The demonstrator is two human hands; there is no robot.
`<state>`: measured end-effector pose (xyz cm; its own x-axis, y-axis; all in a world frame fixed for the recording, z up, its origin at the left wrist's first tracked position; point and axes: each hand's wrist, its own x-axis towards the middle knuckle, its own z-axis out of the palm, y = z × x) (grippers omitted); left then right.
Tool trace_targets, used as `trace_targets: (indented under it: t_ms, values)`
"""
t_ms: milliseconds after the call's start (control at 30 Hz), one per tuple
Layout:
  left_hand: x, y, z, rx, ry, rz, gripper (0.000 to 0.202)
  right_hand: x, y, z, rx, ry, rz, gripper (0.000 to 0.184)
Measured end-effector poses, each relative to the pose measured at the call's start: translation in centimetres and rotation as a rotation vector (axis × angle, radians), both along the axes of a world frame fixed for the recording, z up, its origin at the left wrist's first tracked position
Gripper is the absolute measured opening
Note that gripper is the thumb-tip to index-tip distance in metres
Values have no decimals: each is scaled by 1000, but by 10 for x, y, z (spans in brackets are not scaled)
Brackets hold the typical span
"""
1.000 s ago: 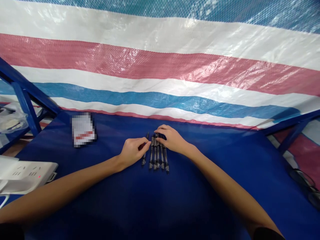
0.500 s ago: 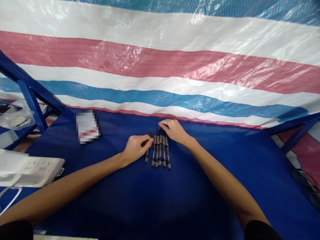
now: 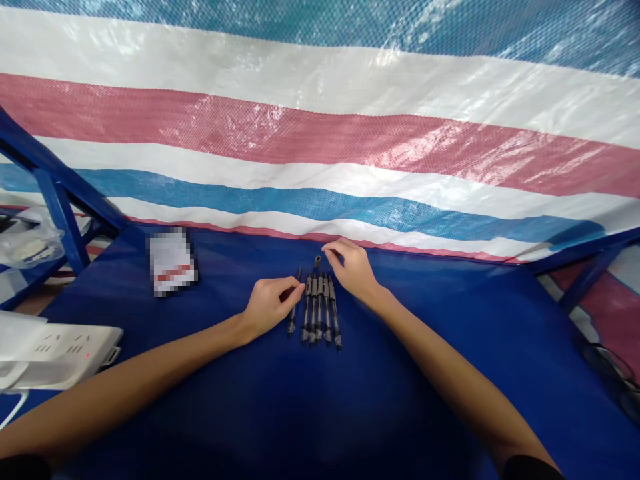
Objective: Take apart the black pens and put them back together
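A row of several black pens with grey caps lies side by side on the blue table. One separate dark pen lies just left of them, its middle hidden behind my left hand. That hand's thumb and forefinger are pinched together, tips at the cap of the leftmost pen in the row; what they hold, if anything, is hidden. Beyond the row is a small dark pen cap, with a rounded end showing. To its right, my right hand hovers with thumb and forefinger apart, holding nothing.
A blurred-out white and red pack sits at the back left of the blue table. A white power strip with a cable is at the left edge. Striped sheeting hangs behind, between blue frame bars.
My right hand has let go of the dark cap and moved slightly right, so the cap now shows. My left hand stays at the pens. The whole view has shifted slightly.
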<state>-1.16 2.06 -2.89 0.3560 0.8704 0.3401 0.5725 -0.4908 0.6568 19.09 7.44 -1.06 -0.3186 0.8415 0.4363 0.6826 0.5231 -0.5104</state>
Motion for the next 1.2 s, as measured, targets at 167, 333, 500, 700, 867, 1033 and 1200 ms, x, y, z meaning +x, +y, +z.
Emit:
trace_targets:
  t_ms: [167, 333, 500, 700, 867, 1033, 1200]
  values:
    - [-1, 0, 2, 57, -60, 61, 34, -8, -25, 6, -84, -299, 179, 19]
    - [-3, 0, 2, 88, -81, 106, 32, -21, -31, 1, -220, -487, 133, 43]
    - [-7, -6, -2, 291, 159, -377, 43, -24, -27, -4, -239, -523, 71, 45]
    - [-4, -13, -2, 588, 411, -822, 23, -22, -26, -6, -262, -470, 55, 46]
    - [-2, -13, -1, 677, 416, -860, 12, -22, -25, -4, -322, -385, 35, 40]
    - [-3, -12, -1, 747, 362, -813, 11, -22, -31, 6, -464, -84, 64, 31]
    - [-4, -14, 0, 790, 296, -778, 6, -9, -31, 19, -713, 488, 120, 23]
